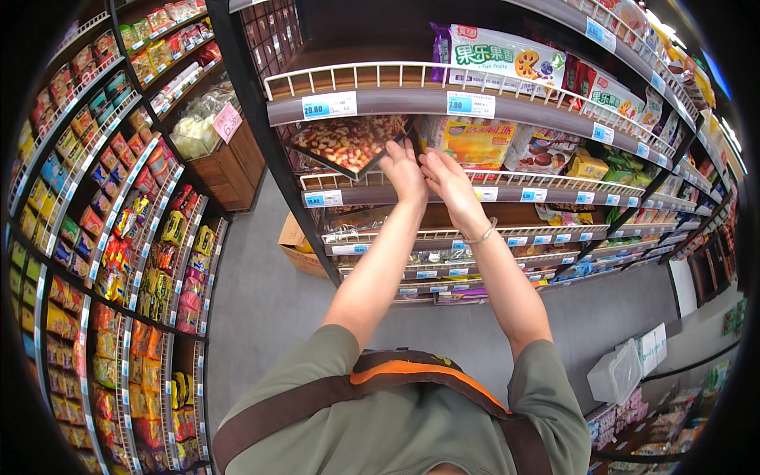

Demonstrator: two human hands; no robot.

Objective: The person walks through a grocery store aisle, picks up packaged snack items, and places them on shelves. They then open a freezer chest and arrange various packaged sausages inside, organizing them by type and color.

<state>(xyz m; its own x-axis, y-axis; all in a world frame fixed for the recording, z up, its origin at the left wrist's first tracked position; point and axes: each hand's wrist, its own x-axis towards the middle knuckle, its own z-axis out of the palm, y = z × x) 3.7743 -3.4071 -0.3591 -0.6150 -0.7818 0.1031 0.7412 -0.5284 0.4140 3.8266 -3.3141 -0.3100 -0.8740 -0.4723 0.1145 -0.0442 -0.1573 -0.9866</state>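
Observation:
Both arms reach up to the second shelf of a snack rack. My left hand [405, 171] is at the right corner of a dark-edged flat tray of nut-topped snacks [350, 141], which tilts out over the wire rail; whether the fingers grip it cannot be told. Beside it, my right hand [446, 181], with a bangle at the wrist, has its fingers extended and holds nothing. The two hands nearly touch at the thumbs. Just behind my right hand stands a yellow packet of pies [475, 142], with a packet of chocolate-coloured snacks [541, 155] to its right.
A white wire rail [368, 76] and price-tag strip [404, 102] run above the hands. White biscuit packs [504, 58] stand on the upper shelf. An open cardboard box [300, 246] sits on the floor by the rack's left post. Shelves of bagged snacks [127, 217] rise at the left.

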